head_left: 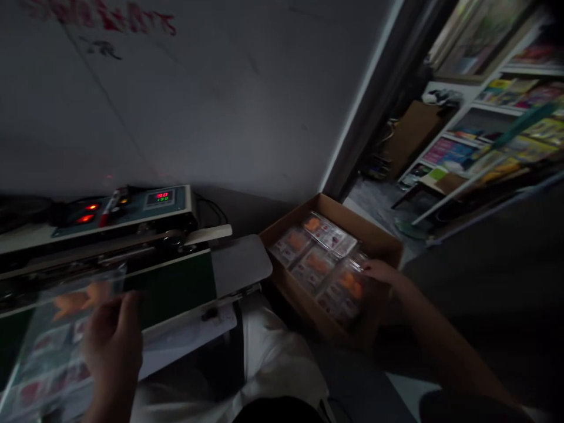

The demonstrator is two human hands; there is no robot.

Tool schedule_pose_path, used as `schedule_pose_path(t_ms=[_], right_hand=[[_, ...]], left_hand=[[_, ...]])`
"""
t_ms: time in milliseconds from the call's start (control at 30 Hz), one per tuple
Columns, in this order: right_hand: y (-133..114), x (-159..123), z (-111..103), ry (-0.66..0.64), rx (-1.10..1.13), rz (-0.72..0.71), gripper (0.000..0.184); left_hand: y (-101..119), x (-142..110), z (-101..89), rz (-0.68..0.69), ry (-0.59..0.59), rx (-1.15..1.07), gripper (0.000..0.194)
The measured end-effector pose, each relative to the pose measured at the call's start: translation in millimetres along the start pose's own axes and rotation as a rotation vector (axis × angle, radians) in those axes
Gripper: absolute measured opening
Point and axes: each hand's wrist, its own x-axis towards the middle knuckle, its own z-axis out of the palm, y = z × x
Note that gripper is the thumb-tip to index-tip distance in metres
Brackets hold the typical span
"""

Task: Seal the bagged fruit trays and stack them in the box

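Note:
My left hand [115, 335] is closed at the right edge of a clear plastic bag [53, 335], its fingertips partly hidden. Inside that bag are orange shapes and small printed pieces. The bag lies over the green belt [176, 288] of a sealing machine [118, 211]. To the right, my right hand [379, 271] reaches into an open cardboard box [304, 314]. Its fingers pinch the upper edge of a similar clear packet [346, 288] with an orange item inside. Several more such packets [315, 264] lie in rows in the box.
The machine's panel shows lit red switches [88, 212] and a digital display [162, 197]. A marker pen [110, 205] rests on top. A metal end plate [242, 264] juts toward the box. Beyond the doorway stand shelves [484, 117] and a thin pole [458, 188].

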Motion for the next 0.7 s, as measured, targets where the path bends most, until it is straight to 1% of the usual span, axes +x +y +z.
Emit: schedule_pose_path(t_ms=[67,100,167,200,233,267,300,333,367,400,433,467,500,533,600,633,667,700], right_hand=[[-4.6,-2.9,-9.2,0.033,-0.011,-0.020,0.014],[-9.9,-7.6,-15.6,0.048,-0.011,-0.047,0.015],[-30.3,-23.7,-33.5,0.097,-0.001,-0.173,0.019],[-46.1,-34.4,-44.9,0.129,0.004,-0.280,0.020],[-65.6,-46.2,-57.7,0.174,0.014,-0.403,0.022],[-88.2,-58.4,-71.4,0.181,0.022,-0.517,0.025],[-113.0,-70.3,-85.5,0.157,0.016,-0.598,0.028],[-139.0,-81.3,-99.5,0.123,-0.004,-0.667,0.029],[-165.2,-90.6,-112.5,0.079,-0.029,-0.744,0.029],[-190.3,-97.8,-124.3,0.046,-0.051,-0.809,0.028],[-213.6,-102.7,-134.2,0.033,-0.067,-0.873,0.026],[-233.9,-104.8,-142.0,0.030,-0.077,-0.934,0.026],[-250.8,-104.0,-147.3,0.051,-0.068,-0.986,0.025],[-263.9,-100.2,-149.8,0.099,-0.030,-1.024,0.024],[-278.7,-84.3,-144.5,0.272,0.163,-1.035,0.023],[-281.8,-72.8,-136.0,0.363,0.316,-1.008,0.026],[-283.3,-59.8,-122.9,0.417,0.487,-0.971,0.034],[-284.5,-46.1,-105.5,0.421,0.656,-0.929,0.044]], left_hand=[[15.6,-10.2,14.8,0.020,-0.066,0.004,0.029],[20.1,-14.4,21.4,0.054,-0.131,0.014,0.031],[26.7,-22.2,35.4,0.165,-0.327,-0.008,0.035],[31.3,-26.2,43.2,0.227,-0.454,-0.051,0.036],[38.2,-30.8,51.8,0.289,-0.588,-0.113,0.037],[48.1,-36.0,61.2,0.350,-0.726,-0.181,0.037],[61.1,-41.5,71.2,0.412,-0.851,-0.248,0.039],[76.9,-46.9,81.5,0.476,-0.958,-0.309,0.045],[94.5,-51.7,91.8,0.554,-1.041,-0.356,0.062],[112.5,-55.4,101.6,0.634,-1.062,-0.416,0.081],[129.5,-57.7,110.3,0.690,-1.071,-0.475,0.092],[144.3,-58.2,117.5,0.719,-1.077,-0.532,0.095],[155.7,-57.2,122.4,0.706,-1.090,-0.604,0.087],[163.0,-54.7,125.0,0.647,-1.107,-0.679,0.073],[165.1,-46.7,122.8,0.429,-1.112,-0.825,0.043],[160.5,-42.0,118.8,0.302,-1.091,-0.876,0.033],[152.9,-37.2,113.6,0.186,-1.055,-0.908,0.028],[143.1,-32.6,108.0,0.091,-1.016,-0.925,0.027]])
